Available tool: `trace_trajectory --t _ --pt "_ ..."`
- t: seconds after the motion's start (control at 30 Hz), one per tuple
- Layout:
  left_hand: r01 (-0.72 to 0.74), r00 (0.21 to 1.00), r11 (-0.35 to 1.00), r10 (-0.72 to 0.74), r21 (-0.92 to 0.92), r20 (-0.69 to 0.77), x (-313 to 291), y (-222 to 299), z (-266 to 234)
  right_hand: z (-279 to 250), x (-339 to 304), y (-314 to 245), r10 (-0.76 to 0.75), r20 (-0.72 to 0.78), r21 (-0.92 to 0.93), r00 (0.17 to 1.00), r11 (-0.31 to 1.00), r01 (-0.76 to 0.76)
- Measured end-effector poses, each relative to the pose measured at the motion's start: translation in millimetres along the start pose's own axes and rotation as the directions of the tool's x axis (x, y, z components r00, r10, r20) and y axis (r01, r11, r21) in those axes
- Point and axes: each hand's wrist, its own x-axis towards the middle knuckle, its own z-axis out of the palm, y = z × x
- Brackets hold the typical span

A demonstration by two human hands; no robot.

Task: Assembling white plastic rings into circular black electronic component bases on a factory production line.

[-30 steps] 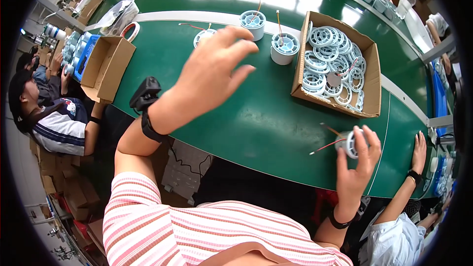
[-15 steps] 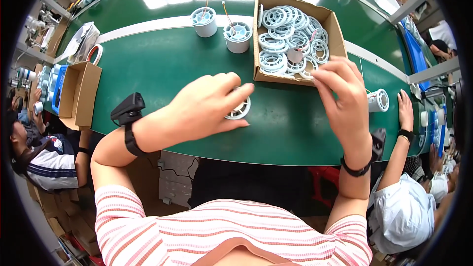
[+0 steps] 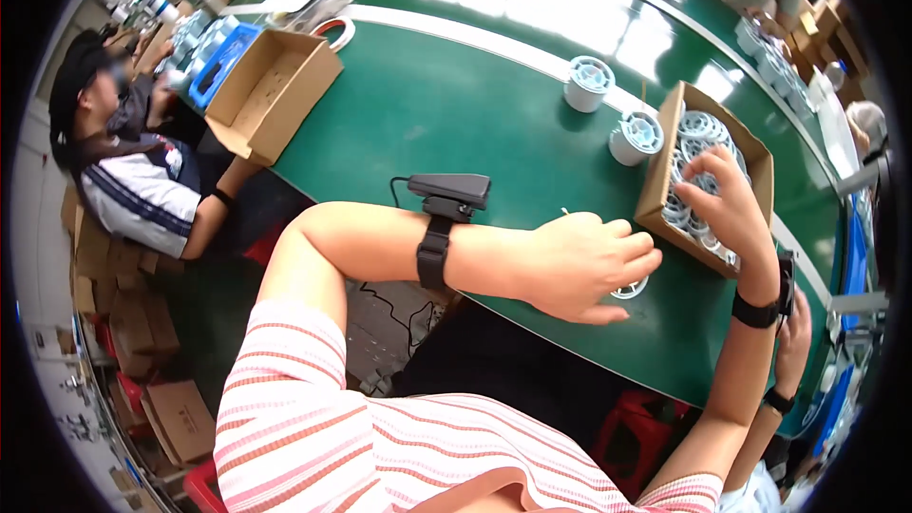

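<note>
My left hand (image 3: pixel 591 266) is curled over a pale blue cylindrical housing with a spoked end (image 3: pixel 630 289). Most of that housing is hidden under the palm and fingers, and a thin wire tip shows behind the hand. Over the cardboard box (image 3: pixel 657 163) is my right hand (image 3: pixel 730 198), its thumb and fingers bent but apart, with nothing visible between them. Beneath it, pale blue slotted rings (image 3: pixel 698 125) lie heaped in the box.
Two pale blue cylindrical housings (image 3: pixel 589 85) (image 3: pixel 635 139) stand left of the ring box. An open carton (image 3: pixel 275 100) sits at the table's left end, beside a tape roll (image 3: pixel 334 34). A co-worker (image 3: pixel 142 161) sits at left; another person's hand (image 3: pixel 793 342) is close by my right forearm.
The view has swung left, so the table and boxes appear farther right. My right hand has moved from the box's near edge to over the rings. My left hand stays round the housing.
</note>
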Motion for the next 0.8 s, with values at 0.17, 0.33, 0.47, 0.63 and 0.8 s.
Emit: trace_trajectory --t 0.17,0.33,0.47,0.63,0.8 --pt "0.076 0.973 0.972 -0.024 -0.222 0.231 0 -10 -12 1 -1 -4 -0.063 0.029 -0.07 0.998 0.995 0.064" --pt "0.157 0.96 0.878 -0.027 -0.453 0.28 0 -22 -12 -4 3 -19 0.158 -0.069 0.237 0.985 0.962 -0.138" --pt "0.199 0.96 0.799 -0.042 -0.567 0.277 -2 -24 -13 -13 -22 -30 0.144 -0.282 0.207 0.949 0.974 -0.086" --pt "0.304 0.948 0.764 -0.182 -0.569 0.261 -7 -25 -12 -1 -94 -92 -0.076 -0.435 -0.263 0.897 0.964 -0.046" --pt "0.423 0.901 0.677 -0.242 -0.602 0.361 3 -16 -20 57 -144 -77 0.197 -0.233 -0.114 0.952 0.967 -0.228"
